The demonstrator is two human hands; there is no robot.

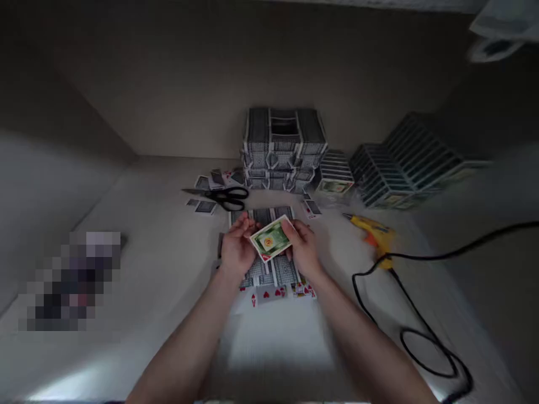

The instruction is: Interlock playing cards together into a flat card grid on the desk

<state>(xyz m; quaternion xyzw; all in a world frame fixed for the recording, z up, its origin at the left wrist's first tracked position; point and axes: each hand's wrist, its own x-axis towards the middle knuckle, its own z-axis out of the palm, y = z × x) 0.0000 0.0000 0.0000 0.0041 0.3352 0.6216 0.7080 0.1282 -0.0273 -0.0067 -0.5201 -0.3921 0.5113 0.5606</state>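
My right hand [305, 247] grips a green playing-card pack [272, 240] with a white border and a yellow emblem, its thumb lying on top. The pack is tilted, its lower left corner close to my left hand [239, 247]. That hand is half turned up, its fingers loosely bent and apart, with nothing visible in them. Beneath both hands lies a flat panel of playing cards [286, 272], mostly with patterned backs up. Red-suited card faces [272, 293] show along its near edge. The hands hide the panel's middle.
Black scissors [227, 196] lie on loose cards at the back left. Behind the panel stands a block built of cards [284, 146]. Stacked card packs [334, 174] stand to its right. A yellow glue gun [377, 235] with a looping black cord [415, 303] lies on the right.
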